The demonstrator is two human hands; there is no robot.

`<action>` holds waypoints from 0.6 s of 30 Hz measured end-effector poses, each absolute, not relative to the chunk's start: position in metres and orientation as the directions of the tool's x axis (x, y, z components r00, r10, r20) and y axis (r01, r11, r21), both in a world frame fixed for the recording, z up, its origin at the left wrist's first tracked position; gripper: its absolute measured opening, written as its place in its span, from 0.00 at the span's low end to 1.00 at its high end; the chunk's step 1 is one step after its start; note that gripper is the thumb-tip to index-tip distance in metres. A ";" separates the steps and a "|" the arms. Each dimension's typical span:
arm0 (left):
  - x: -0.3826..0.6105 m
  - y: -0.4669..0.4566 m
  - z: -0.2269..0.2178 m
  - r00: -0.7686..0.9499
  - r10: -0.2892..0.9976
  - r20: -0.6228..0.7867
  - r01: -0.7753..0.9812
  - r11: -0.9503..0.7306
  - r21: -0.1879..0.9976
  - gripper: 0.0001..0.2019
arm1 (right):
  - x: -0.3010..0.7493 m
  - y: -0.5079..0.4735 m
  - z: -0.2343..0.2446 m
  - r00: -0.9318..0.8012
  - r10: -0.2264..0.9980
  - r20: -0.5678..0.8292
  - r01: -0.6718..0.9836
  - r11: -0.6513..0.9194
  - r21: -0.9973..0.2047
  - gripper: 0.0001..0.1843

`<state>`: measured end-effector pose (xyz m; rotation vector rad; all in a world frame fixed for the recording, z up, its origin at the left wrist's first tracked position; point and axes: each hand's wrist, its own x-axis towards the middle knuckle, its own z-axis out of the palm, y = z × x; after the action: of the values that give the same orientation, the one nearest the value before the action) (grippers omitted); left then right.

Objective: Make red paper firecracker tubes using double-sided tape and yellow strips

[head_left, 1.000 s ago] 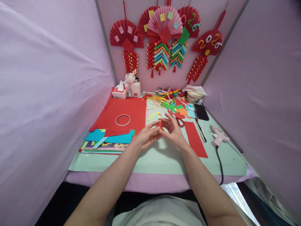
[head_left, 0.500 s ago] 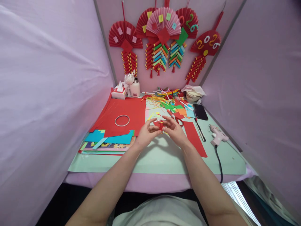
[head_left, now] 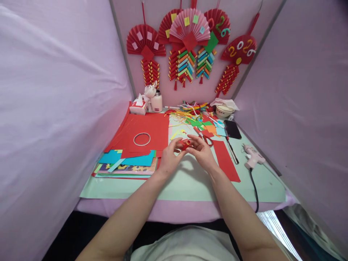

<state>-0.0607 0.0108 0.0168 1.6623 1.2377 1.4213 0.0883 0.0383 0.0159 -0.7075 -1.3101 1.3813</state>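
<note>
Both my hands meet over the middle of the pale green mat (head_left: 190, 188). Between their fingertips is a small red paper roll (head_left: 185, 145) with a bit of yellow at its end. My left hand (head_left: 170, 156) pinches it from the left with thumb and fingers closed. From the right, my right hand (head_left: 201, 152) curls its fingers round the same roll. Red scissors (head_left: 206, 139) lie just beyond my right hand, and a long red paper strip (head_left: 225, 159) lies to its right.
Stacked red and coloured paper sheets (head_left: 141, 134) with a tape ring (head_left: 141, 139) lie at left. Paper scraps (head_left: 201, 123), a phone (head_left: 232, 129), a bowl (head_left: 224, 110) and a glue gun (head_left: 251, 157) with cord sit at right. Paper fan ornaments (head_left: 190, 40) hang on the back wall.
The red roll has turned from upright to lying more sideways between my fingers. Both hands stayed in nearly the same place.
</note>
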 end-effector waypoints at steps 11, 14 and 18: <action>-0.062 0.011 0.015 0.020 0.812 0.583 0.446 -0.529 0.722 0.06 | 0.087 0.031 0.021 -0.167 0.807 0.567 -0.010 0.573 -0.819 0.06; -0.063 0.011 0.013 0.032 0.798 0.602 0.425 -0.556 0.714 0.07 | 0.087 0.032 0.020 -0.154 0.784 0.601 0.012 0.610 -0.792 0.05; -0.064 0.010 0.014 0.021 0.811 0.584 0.426 -0.536 0.729 0.06 | 0.086 0.032 0.017 -0.155 0.788 0.596 0.048 0.609 -0.792 0.04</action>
<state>-0.0637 0.0098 0.0138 1.9563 1.2642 1.5210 0.0861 0.0321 0.0171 -0.7110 -1.6129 0.7536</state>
